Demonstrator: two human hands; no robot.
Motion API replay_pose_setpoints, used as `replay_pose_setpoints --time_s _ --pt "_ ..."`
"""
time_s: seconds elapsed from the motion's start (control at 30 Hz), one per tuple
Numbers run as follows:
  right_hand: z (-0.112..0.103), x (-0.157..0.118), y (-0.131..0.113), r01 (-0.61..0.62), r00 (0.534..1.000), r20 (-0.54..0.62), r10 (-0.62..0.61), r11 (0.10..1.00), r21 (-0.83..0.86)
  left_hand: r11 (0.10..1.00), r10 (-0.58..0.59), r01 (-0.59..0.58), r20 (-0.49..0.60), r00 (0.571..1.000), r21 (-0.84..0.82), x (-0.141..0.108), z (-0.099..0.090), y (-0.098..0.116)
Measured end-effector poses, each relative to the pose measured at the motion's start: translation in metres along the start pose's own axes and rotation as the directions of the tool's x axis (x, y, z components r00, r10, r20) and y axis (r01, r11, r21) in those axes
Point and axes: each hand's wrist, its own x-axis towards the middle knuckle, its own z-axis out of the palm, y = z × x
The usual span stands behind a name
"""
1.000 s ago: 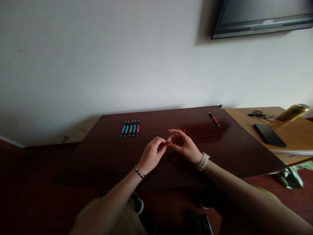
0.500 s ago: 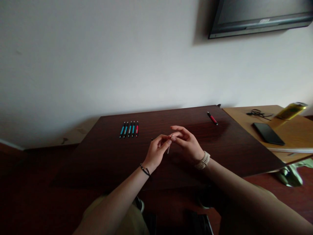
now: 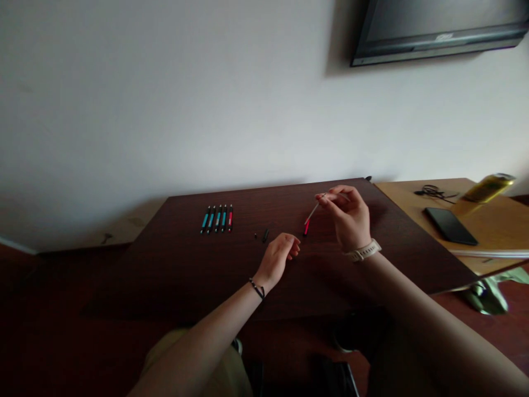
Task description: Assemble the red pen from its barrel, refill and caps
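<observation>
Refill [image 3: 314,211] pinched in right hand [image 3: 351,223], left hand [image 3: 278,259] empty

Place: a plain room of a home or lodging.
Wall: bare white, with a dark flat screen [image 3: 438,27] mounted high.
Furniture: dark reddish-brown wooden table [image 3: 185,264] beside a lighter tan wooden desk [image 3: 487,231].
Desk items: black slab phone [image 3: 449,226], tangled black cable [image 3: 432,191].

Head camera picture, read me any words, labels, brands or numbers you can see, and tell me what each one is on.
No text can be read.
The screen on the wall: a small pale mark on its lower frame, too blurred to read.
The row of pens: no print can be made out.
The yellow bottle: blurred, no label legible.
The phone: dark, no text showing.
The thin rod in the right hand: no marking visible.
</observation>
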Motion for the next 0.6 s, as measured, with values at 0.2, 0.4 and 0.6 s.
replay_pose_setpoints --time_s 0.2,0.4,0.6 --pt "0.0 0.005 -0.001 0.106 0.994 -0.015 -0.109 0.988 -0.115 0.999 -0.004 0.003 0.025 1.0 0.042 -0.004 0.004 0.0" --pt "0.001 0.006 0.005 0.102 0.995 0.02 -0.101 0.985 -0.136 0.999 -0.003 0.002 0.024 1.0 0.051 -0.003 0.004 0.0" --pt "-0.003 0.008 0.013 0.077 0.997 0.014 -0.076 0.988 -0.135 0.998 -0.013 0.012 0.016 1.0 0.058 -0.004 0.006 0.001"
